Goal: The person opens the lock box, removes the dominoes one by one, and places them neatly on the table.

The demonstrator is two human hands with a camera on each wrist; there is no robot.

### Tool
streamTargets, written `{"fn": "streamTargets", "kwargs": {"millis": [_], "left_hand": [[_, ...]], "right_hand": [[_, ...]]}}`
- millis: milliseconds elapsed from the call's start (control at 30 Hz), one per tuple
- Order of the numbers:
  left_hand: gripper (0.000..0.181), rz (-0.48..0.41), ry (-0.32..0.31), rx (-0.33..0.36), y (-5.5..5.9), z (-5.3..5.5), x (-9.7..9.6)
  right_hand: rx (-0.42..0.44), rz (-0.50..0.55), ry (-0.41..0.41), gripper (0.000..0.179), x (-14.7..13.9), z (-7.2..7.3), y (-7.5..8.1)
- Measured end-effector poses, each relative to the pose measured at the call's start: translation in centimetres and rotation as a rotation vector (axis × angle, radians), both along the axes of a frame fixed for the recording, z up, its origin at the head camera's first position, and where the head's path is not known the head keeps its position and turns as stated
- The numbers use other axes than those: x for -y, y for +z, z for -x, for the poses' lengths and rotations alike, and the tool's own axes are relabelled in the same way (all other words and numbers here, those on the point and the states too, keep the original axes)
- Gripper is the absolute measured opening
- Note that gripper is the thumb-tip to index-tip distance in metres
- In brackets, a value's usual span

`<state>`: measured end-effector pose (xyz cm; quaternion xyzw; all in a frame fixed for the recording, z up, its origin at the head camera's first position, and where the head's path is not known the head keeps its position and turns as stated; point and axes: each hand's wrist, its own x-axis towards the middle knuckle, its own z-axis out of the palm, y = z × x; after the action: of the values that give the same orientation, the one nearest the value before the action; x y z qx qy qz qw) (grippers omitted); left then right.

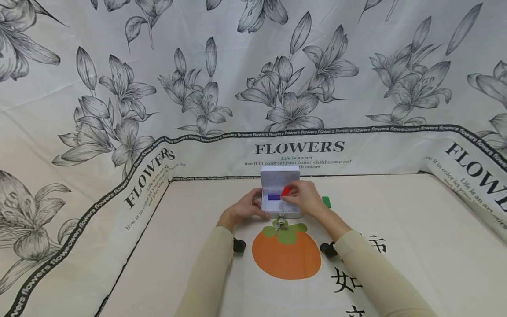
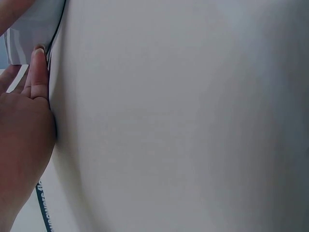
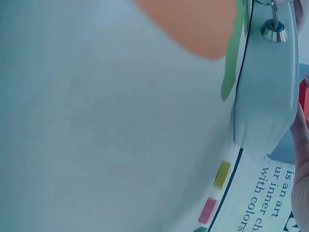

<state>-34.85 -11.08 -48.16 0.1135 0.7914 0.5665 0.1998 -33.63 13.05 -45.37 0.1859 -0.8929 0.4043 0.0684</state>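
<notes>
A small white box (image 1: 280, 214) stands with its lid (image 1: 279, 176) raised, and a key (image 3: 274, 14) sits in the lock on its front. My left hand (image 1: 246, 205) holds the box by its left side. In the left wrist view a finger (image 2: 39, 72) lies against the box wall. Above the open box, my right hand (image 1: 306, 197) pinches a red block (image 1: 285, 191) between thumb and fingers. A purple block (image 1: 273, 197) lies inside the box. Partly behind the right hand, a green block (image 1: 326, 202) lies on the table cloth.
Beside the box in the right wrist view lie a yellow block (image 3: 222, 175) and a pink block (image 3: 207, 210). A printed orange persimmon (image 1: 286, 257) and black characters mark the cloth in front. A flower-patterned curtain (image 1: 293, 88) rises behind the box.
</notes>
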Motion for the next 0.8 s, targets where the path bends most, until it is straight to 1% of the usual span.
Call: {"fn": "streamTargets", "kwargs": {"millis": [233,400,600,800], "left_hand": [[0.103,-0.001,0.004,0.006,0.2,-0.1,-0.1],[0.104,0.007,0.004,0.008,0.1,-0.2,-0.2],[0.104,0.008,0.009,0.009,0.1,-0.2,-0.1],[0.105,0.009,0.011,0.007,0.0,-0.2,-0.1]], "right_hand": [[-0.021,-0.011,-0.006,0.039,-1.5,-0.3,0.2],[-0.010,-0.033,-0.016,0.037,-2.9,-0.5,0.2],[0.004,-0.067,-0.003,0.032,-4.5,-1.0,0.8],[0.062,-0.060,-0.006,0.036,-6.4,-1.3,1.2]]}}
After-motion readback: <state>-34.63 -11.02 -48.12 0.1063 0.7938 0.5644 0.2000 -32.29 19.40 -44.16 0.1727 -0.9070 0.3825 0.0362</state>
